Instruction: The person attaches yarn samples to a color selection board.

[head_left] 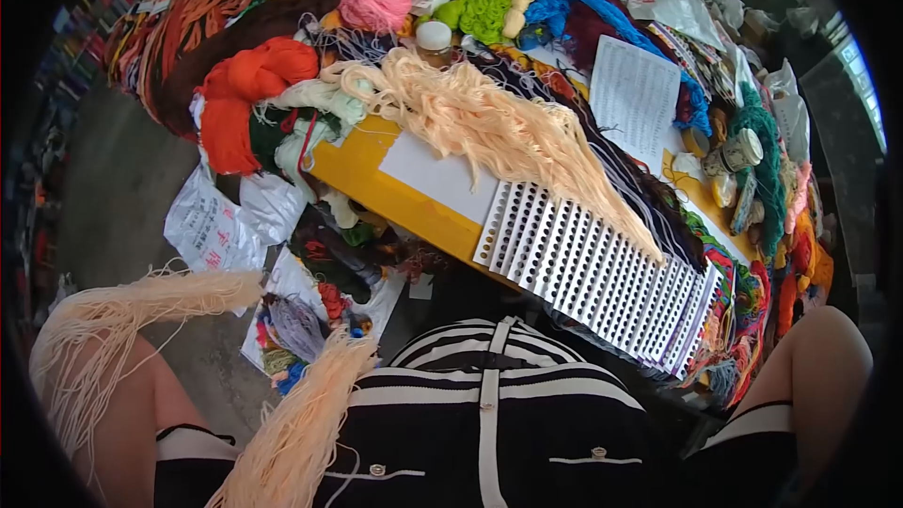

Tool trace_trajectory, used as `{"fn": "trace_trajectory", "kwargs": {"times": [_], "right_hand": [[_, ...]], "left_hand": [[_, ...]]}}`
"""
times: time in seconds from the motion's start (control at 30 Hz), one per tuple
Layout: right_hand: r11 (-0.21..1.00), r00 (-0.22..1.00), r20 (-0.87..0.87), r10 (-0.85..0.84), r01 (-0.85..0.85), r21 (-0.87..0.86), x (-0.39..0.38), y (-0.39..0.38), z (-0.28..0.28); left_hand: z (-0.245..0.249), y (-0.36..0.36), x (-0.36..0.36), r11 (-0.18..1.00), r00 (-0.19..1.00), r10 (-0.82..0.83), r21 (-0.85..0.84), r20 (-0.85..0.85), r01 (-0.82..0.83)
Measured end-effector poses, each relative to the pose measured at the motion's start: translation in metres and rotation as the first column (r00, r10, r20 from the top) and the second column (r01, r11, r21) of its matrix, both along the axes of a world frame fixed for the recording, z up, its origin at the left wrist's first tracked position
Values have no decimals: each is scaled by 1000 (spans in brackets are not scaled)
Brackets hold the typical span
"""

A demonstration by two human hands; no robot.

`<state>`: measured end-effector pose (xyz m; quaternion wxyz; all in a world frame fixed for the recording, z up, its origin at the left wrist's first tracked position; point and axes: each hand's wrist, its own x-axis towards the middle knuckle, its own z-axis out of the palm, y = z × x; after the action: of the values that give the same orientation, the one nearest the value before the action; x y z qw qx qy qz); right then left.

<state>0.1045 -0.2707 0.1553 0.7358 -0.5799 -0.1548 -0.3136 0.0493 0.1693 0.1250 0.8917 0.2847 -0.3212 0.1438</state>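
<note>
Loosely, peach yarn [155,299] drapes over left arm [141,386]; fingers out of view.

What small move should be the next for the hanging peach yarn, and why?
Perhaps gather the left peach bundle beside the lower peach bundle: their ends lie apart, and the left one's strands hang loosely spread. Both hands are out of view.

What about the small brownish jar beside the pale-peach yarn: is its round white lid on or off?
On: the round white lid caps the small brownish jar, covering its mouth. How tightly, I cannot tell.
</note>
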Motion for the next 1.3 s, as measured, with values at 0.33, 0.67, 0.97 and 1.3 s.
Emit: {"fn": "trace_trajectory", "kwargs": {"times": [0.33, 0.67, 0.97, 1.3], "right_hand": [[994, 986, 139, -96, 88, 63, -18, 0, 4], [970, 936, 311, -166, 98, 221, -30, 14, -2], [790, 859, -495, 127, -390, -473, 3, 88, -142], [784, 728, -591, 347, -571, -243, -23, 116, -186]], "left_hand": [[10, -27, 4, 999, 997, 28, 15, 72, -29], [22, -7, -10, 992, 994, -20, 119, -106, 32], [-220, -50, -5, 979, 152, -89, -58, -984, 193], [-160, -128, 14, 769, 715, 246, 581, -654, 266]]}}
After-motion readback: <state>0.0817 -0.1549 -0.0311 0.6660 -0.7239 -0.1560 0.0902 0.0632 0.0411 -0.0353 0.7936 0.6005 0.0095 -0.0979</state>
